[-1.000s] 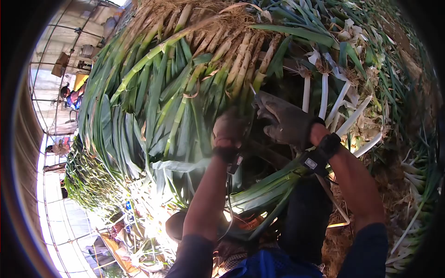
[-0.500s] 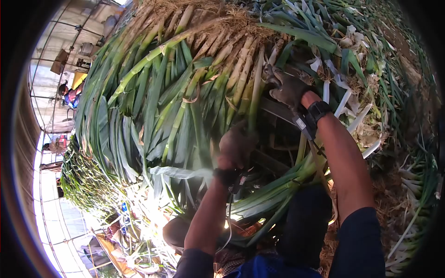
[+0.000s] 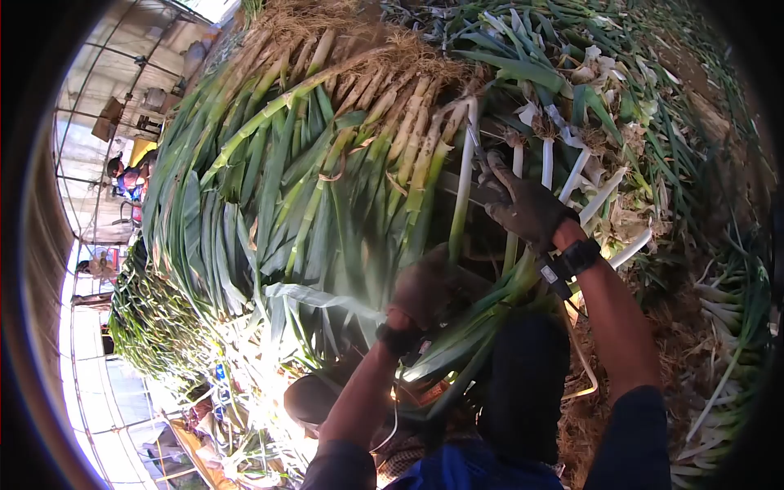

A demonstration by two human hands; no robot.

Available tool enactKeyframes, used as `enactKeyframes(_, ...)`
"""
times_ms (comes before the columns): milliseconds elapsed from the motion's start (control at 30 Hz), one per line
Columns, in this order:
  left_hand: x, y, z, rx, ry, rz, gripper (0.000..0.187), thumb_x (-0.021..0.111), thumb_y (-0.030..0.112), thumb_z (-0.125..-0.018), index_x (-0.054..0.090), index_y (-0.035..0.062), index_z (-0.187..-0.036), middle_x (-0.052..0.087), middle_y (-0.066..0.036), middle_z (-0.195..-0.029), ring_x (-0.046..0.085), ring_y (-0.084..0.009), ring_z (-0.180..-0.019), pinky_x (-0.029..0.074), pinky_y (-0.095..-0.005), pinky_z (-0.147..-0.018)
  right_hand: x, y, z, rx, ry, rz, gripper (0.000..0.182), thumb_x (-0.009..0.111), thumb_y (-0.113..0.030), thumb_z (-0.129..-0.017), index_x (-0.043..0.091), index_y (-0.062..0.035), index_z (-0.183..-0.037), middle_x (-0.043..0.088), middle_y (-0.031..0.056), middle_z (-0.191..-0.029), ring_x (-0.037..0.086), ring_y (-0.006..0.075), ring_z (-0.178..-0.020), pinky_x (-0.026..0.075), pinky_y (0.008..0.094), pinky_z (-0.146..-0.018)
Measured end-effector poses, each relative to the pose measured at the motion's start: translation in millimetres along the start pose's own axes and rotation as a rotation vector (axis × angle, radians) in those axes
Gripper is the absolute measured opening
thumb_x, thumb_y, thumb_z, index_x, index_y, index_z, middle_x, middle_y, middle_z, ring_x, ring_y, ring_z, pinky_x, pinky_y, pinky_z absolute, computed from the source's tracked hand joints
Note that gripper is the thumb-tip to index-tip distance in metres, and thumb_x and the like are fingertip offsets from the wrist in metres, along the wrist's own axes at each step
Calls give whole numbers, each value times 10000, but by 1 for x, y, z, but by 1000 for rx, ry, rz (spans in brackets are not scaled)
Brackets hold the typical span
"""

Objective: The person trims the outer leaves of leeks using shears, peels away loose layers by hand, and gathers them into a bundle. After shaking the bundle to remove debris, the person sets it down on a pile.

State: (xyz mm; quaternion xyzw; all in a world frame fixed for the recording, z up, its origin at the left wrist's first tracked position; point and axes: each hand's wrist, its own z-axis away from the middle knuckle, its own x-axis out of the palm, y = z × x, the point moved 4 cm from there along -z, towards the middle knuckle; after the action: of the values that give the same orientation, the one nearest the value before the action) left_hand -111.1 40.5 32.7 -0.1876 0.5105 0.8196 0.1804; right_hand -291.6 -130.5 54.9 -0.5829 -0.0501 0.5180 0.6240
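A green onion (image 3: 464, 184) stands nearly upright in front of me, its stem bare and white above, green below. My gloved left hand (image 3: 423, 287) is closed around its lower, leafy part; blur softens the fingers. Just right of the stem is my gloved right hand (image 3: 523, 206), its fingers bent and pointing up. Something thin and greyish shows at those fingertips, too small to name. White-stemmed green onions (image 3: 547, 163) lie beyond and beside the right hand. Long green leaves (image 3: 465, 327) pass below both hands.
A big heap of unpeeled green onions (image 3: 269, 180), roots away from me, fills the left and centre. Peelings and leaves (image 3: 629, 122) cover the right side. More white-stemmed onions (image 3: 719, 351) lie at far right. Another person (image 3: 129, 178) is at the far left.
My right hand has moved down and slightly right, toward me. The stem by it, brownish before, now shows white. My left hand has shifted slightly right and down.
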Motion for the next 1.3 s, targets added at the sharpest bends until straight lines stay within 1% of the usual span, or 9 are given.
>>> enactKeyframes(200,45,-5,31,147,-86,-325,513,747,308,-888,667,57,-1328,746,-169,-1064,734,-369,-955,572,-439,-856,12,22,2,-283,215,109,836,711,-318,-940,326,-47,-1632,692,232,-1331,693,446,-1126,555,476,-996)
enactKeyframes(500,56,24,32,235,-237,-157,474,704,266,-948,668,51,-1369,752,-188,-1103,742,-322,-1005,571,-419,-904,-4,38,62,-129,61,-30,863,708,-220,-959,246,-84,-1675,709,208,-1299,712,404,-1110,562,466,-936)
enactKeyframes(667,22,22,-15,-206,-298,294,481,736,264,-952,665,60,-1382,765,-165,-1144,757,-311,-1008,587,-431,-862,-13,47,54,73,101,91,906,720,-234,-952,215,-90,-1690,723,205,-1271,729,336,-1131,569,416,-957)
enactKeyframes(800,-53,-11,-87,84,571,-710,471,766,345,-904,718,97,-1302,779,-139,-1085,744,-389,-986,588,-465,-850,1,41,54,53,12,104,901,702,-223,-945,213,-81,-1688,737,224,-1215,739,347,-957,575,449,-877)
enactKeyframes(933,-70,-30,-131,-14,194,-700,205,715,299,-945,755,107,-1001,766,-120,-1039,750,-312,-1008,600,-444,-866,22,40,62,-101,-50,-20,837,720,-316,-934,329,-64,-1629,733,267,-1101,722,443,-966,570,500,-863)
enactKeyframes(1033,-79,-4,-153,643,-9,-1383,156,710,215,-940,754,95,-851,763,-114,-931,757,-275,-889,609,-390,-747,24,43,67,-175,22,-69,786,726,-349,-938,391,-82,-1597,732,268,-1019,715,474,-942,570,526,-848)
enactKeyframes(1100,-112,54,-156,-192,204,5,159,698,168,-897,708,45,-796,664,-38,-735,629,-148,-579,507,-320,-532,20,52,67,-155,70,-104,782,729,-334,-940,385,-93,-1600,732,261,-1021,717,469,-950,568,519,-857)
enactKeyframes(1133,-118,68,-168,-63,265,210,213,740,213,-939,740,2,-970,682,-25,-762,608,-107,-596,481,-283,-538,19,53,67,-145,78,-132,780,731,-327,-941,383,-98,-1601,731,257,-1025,718,467,-955,567,515,-861)
enactKeyframes(1300,-104,54,-181,189,288,-903,432,765,422,-944,751,15,-1089,763,-167,-895,741,-321,-749,575,-431,-647,23,39,71,-83,-34,-192,787,742,-263,-940,357,-99,-1606,709,227,-1154,717,428,-1031,563,485,-887)
